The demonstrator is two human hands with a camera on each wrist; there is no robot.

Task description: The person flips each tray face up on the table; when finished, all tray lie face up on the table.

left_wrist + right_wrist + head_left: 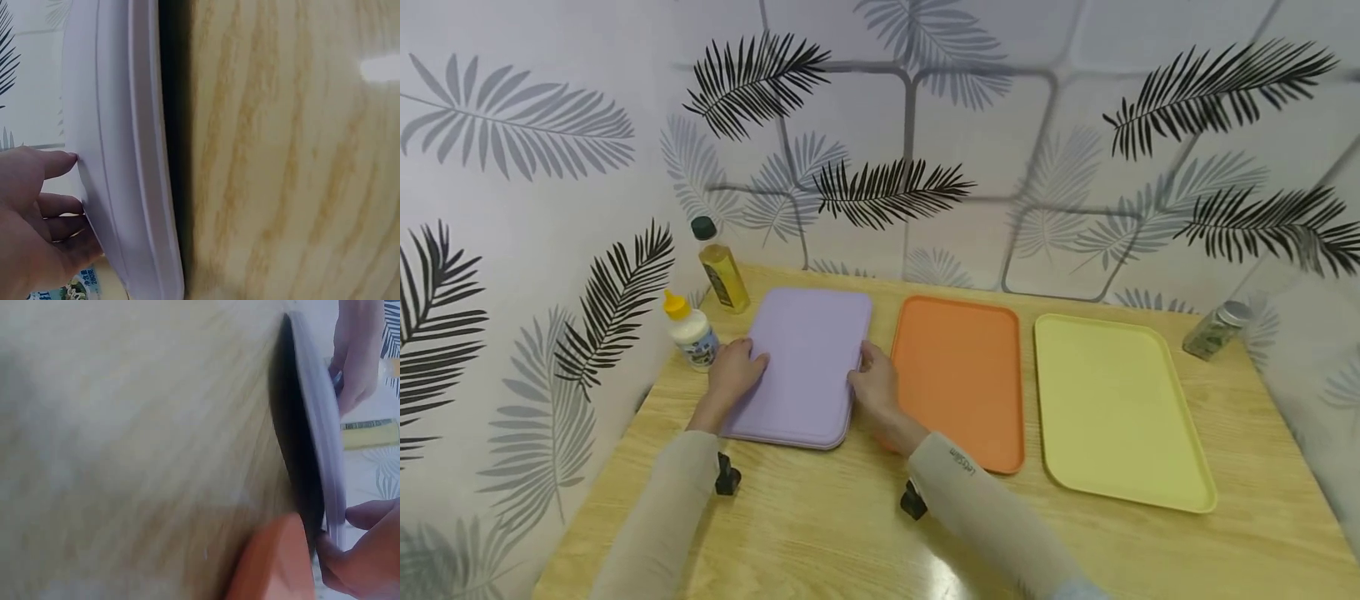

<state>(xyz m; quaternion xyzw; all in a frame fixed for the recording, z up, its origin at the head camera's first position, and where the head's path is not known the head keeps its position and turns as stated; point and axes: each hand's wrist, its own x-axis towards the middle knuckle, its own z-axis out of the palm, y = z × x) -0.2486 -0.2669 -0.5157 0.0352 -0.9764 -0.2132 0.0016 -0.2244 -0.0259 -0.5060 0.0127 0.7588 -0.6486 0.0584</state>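
Observation:
A light purple tray (808, 358), with a rounded rim, is at the left of the wooden table. Its edge (115, 150) shows layered lines in the left wrist view; I cannot tell whether it is one tray or two together. My left hand (735, 372) grips its left edge, thumb on top and fingers along the side. At the right edge, my right hand (877, 385) pinches the rim between thumb and fingers. A dark gap or shadow runs under the tray in both wrist views.
Right of it lie an orange tray (962, 383) and a yellow tray (1116, 408). A white glue bottle (698, 340) with a yellow cap stands beside my left hand. Behind it is a bottle of yellow liquid (724, 275). A small lidded jar (1213, 332) stands far right.

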